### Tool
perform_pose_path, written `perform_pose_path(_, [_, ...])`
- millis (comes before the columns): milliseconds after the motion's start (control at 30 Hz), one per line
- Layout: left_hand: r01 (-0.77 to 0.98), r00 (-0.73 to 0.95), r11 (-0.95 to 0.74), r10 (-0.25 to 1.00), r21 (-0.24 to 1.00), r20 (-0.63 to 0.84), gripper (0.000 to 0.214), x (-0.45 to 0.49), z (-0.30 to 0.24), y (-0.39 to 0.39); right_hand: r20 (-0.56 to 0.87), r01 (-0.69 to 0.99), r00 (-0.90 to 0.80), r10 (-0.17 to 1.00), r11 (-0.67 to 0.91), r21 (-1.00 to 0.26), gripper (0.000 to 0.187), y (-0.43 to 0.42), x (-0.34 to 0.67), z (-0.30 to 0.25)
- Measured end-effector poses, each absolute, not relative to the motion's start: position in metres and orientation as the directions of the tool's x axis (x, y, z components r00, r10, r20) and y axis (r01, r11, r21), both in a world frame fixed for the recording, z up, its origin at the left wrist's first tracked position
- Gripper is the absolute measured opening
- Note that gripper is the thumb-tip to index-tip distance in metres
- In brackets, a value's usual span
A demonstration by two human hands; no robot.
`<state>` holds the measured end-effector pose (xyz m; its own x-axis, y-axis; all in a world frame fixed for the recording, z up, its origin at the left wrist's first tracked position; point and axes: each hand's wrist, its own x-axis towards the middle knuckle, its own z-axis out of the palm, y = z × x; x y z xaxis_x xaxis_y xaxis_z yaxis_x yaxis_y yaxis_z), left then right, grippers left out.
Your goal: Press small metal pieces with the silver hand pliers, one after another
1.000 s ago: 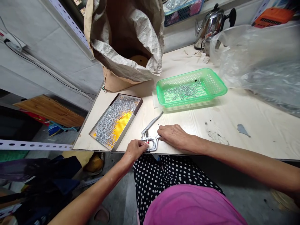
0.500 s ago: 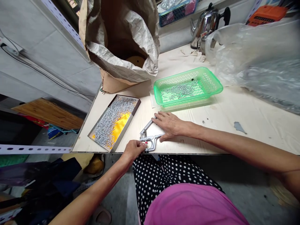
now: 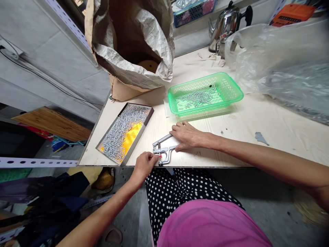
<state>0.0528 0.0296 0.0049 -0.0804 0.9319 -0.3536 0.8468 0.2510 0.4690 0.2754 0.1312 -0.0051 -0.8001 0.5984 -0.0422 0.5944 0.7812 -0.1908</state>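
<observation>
A small metal hand press [image 3: 162,148] with two lever handles lies at the table's front edge. My right hand [image 3: 187,135] is wrapped over its handles and presses them together. My left hand [image 3: 144,164] is pinched at the tool's red-tipped jaw, holding a tiny part I cannot make out. To the left lies a metal tray [image 3: 147,120] with a yellow lining and many small silver pins. A green plastic basket [image 3: 232,89] with more pins stands behind the tool.
A large open woven sack [image 3: 144,37] stands at the back left. A big clear plastic bag [image 3: 282,61] covers the right side, with a steel kettle [image 3: 226,24] behind it. The pale table [image 3: 257,127] ends at my lap.
My right hand moved from beside the tool onto its handles, and the raised upper lever came down toward the lower one. My left hand stayed at the jaw.
</observation>
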Motion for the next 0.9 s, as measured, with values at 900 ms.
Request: perform_pose_path(900, [0.921, 0.377, -0.344, 0.905, 0.182, -0.198, 0.023, 0.106, 0.009, 0.083, -0.077, 0.658, -0.745, 0.663, 0.712, -0.245, 0.016, 0.108, 0.279, -0.01])
